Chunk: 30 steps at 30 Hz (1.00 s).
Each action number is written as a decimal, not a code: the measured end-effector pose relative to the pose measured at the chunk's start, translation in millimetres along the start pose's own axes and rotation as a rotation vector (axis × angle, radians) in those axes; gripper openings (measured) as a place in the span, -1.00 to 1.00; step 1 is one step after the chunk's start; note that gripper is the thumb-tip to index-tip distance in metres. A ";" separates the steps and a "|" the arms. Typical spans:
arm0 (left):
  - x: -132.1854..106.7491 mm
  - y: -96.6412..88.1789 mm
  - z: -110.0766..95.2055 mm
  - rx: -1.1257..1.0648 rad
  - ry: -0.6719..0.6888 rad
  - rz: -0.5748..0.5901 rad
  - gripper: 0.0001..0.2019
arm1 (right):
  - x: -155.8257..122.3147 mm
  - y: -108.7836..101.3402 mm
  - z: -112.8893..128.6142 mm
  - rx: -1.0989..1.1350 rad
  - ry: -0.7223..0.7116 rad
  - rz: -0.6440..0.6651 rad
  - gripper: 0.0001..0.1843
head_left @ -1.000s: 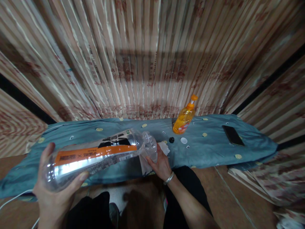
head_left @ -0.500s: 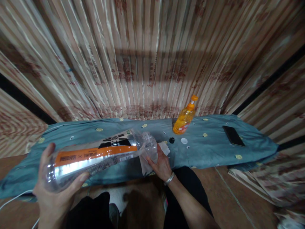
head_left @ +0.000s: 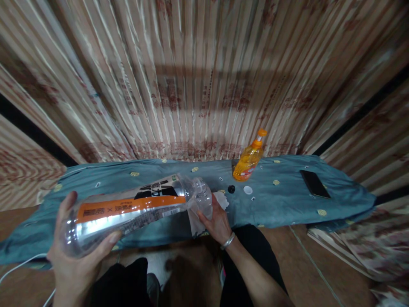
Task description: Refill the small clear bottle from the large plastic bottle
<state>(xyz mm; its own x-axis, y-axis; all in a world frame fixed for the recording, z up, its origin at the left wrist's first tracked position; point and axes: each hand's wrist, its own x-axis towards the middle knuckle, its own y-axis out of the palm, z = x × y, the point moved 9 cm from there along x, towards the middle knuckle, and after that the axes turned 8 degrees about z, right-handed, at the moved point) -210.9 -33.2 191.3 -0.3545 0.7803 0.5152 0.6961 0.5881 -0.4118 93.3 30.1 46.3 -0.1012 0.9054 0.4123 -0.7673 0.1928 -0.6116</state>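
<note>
My left hand grips the base of a large clear plastic bottle with an orange and black label, held nearly level with its neck pointing right. My right hand holds a white tissue against the bottle's shoulder and neck. A bracelet sits on my right wrist. Both hands hover just in front of a low table covered in a blue-grey cloth.
On the cloth stand an orange dish soap bottle, a small black cap and a white cap. A black phone lies at the right. Striped curtains hang behind. A white cable runs at lower left.
Hands and bottle hold nearly the same pose; the view has shifted slightly, and nothing was picked up or let go.
</note>
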 end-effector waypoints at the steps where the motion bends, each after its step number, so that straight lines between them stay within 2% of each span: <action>1: -0.1 0.2 2.0 -0.019 -0.026 -0.002 -0.02 | 0.0 -0.1 0.2 -0.002 0.000 0.001 -0.25; 3: -0.5 0.8 7.6 -0.068 -0.086 -0.002 0.01 | 0.2 0.1 0.3 0.000 0.003 0.007 -0.26; 8: 1.0 -1.1 10.4 -0.054 -0.053 -0.003 0.04 | 0.2 -0.2 0.0 0.012 0.002 0.005 -0.25; 18: 1.5 -1.0 13.1 -0.078 -0.097 -0.001 0.06 | 0.2 -0.6 0.0 0.016 0.003 0.000 -0.26; 30: 2.9 -0.9 15.0 -0.090 -0.040 -0.006 0.05 | 0.1 -0.9 0.3 0.015 -0.015 -0.012 -0.26</action>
<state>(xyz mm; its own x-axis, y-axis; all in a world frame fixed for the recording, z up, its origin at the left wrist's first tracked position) -221.9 -28.3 181.9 -0.3818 0.7858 0.4866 0.7464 0.5726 -0.3392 93.8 29.9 47.1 -0.1012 0.8974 0.4294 -0.7779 0.1976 -0.5964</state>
